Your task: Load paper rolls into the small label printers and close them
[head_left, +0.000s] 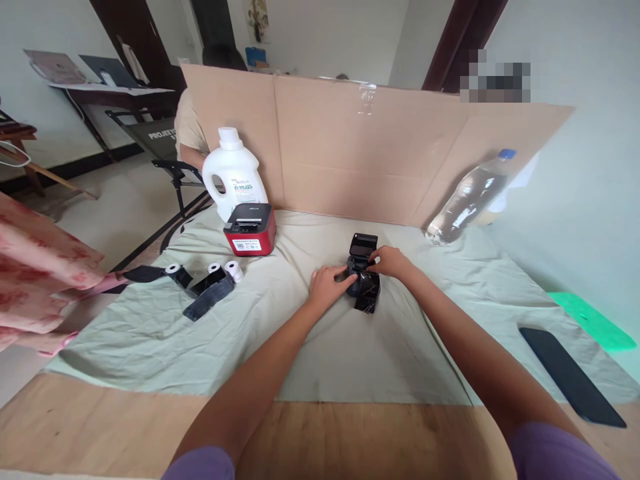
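Observation:
A small black handheld printer (354,280) lies on the cloth in front of me, with its dark lid (364,245) raised at the far end. A glossy black strip (368,293) hangs from it toward me. My left hand (331,287) grips the printer's left side, thumb lying on its top. My right hand (389,261) is at the right side, below the lid, its fingers closed around the opening. What those fingertips pinch is too small to make out.
Left of the printer stand a red and black box printer (251,230) and a white detergent jug (235,170). Paper rolls with black tails (210,293) lie nearer. A tilted water bottle (465,200) leans by the cardboard screen (345,147). A dark phone (573,377) lies right; a person (45,267) stands left.

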`<state>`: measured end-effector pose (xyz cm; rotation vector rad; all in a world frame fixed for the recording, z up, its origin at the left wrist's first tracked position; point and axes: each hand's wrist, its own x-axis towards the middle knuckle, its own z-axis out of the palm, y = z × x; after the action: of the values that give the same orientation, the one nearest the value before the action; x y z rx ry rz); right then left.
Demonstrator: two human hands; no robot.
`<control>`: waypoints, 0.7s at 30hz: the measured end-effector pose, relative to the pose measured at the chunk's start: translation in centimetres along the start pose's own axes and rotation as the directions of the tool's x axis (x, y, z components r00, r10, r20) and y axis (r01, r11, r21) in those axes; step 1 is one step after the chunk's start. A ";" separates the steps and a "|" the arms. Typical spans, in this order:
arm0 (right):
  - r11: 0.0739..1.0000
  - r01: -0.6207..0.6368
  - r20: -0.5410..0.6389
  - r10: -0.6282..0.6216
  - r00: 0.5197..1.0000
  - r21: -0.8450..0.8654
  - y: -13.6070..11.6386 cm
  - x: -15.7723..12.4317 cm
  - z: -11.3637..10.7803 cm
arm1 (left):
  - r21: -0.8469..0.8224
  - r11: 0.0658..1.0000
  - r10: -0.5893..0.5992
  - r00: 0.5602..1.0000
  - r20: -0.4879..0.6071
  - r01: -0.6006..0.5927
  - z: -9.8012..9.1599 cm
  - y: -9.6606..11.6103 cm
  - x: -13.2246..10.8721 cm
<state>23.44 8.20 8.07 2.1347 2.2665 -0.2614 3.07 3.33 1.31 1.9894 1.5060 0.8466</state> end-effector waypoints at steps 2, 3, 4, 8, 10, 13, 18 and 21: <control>1.000 -0.011 0.029 0.012 1.000 -0.028 -0.3 0.2 0.0 | 0.004 1.000 -0.001 1.000 0.004 0.001 0.0 0.0 0.0; 0.999 -0.013 0.029 0.014 0.999 -0.035 -0.5 0.3 0.1 | 0.003 1.000 -0.002 1.000 0.004 0.002 0.0 0.0 0.0; 0.999 -0.012 0.023 0.013 1.000 -0.038 -0.7 0.3 0.1 | 0.000 1.000 -0.002 1.000 0.002 0.002 0.0 -0.1 0.0; 1.000 0.002 -0.037 -0.002 0.999 -0.011 -0.6 -0.1 -0.1 | -0.014 1.000 0.002 1.000 -0.003 -0.002 -0.1 -0.1 0.0; 0.999 0.021 -0.086 -0.018 0.996 0.037 -0.1 -0.7 -0.4 | -0.025 1.000 0.010 1.000 0.002 -0.010 -0.2 -0.2 0.1; 0.996 0.029 -0.113 -0.020 0.993 0.087 0.7 -1.7 -0.6 | -0.056 0.997 0.051 0.997 0.050 -0.048 -0.5 -0.3 0.3; 0.989 -0.065 -0.102 0.079 0.992 0.134 0.9 -2.5 0.5 | -0.018 0.999 0.047 0.995 0.093 -0.046 -0.4 -0.4 0.4; 0.975 -0.091 -0.089 0.110 0.990 0.202 0.7 -2.7 1.0 | 0.027 0.996 0.077 0.990 0.116 -0.081 -0.4 -0.3 0.2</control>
<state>24.24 5.48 7.36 2.4033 2.2617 -0.4026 2.63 3.63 1.40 2.0956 1.3928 0.7308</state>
